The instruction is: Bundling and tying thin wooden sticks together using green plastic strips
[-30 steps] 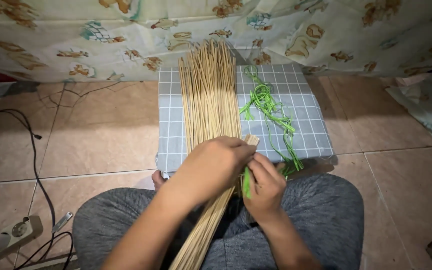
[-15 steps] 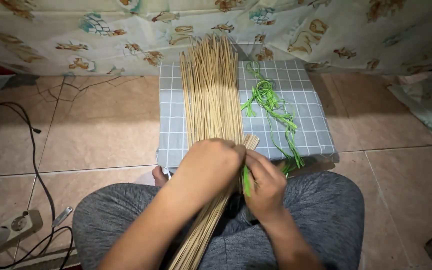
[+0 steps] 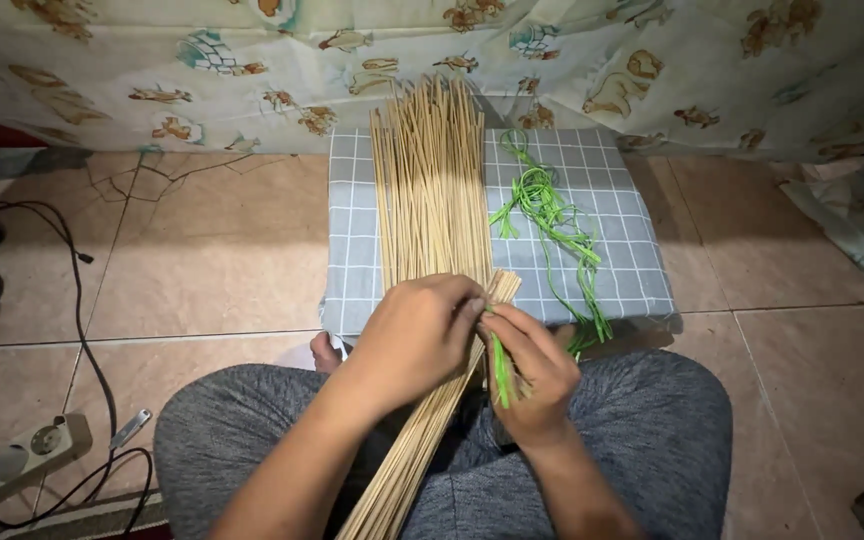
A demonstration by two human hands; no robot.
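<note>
Both hands (image 3: pixel 472 345) grip stick bundle (image 3: pixel 430 200); long axis points away.

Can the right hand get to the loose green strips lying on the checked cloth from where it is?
Probably yes. The right hand sits just short of the green strips, with only open checked cloth between. But its fingers already pinch one green strip.

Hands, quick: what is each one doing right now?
Left hand: closed over the bundle of thin sticks, gripping it.
Right hand: fingers pinched on a green strip beside the bundle.
</note>
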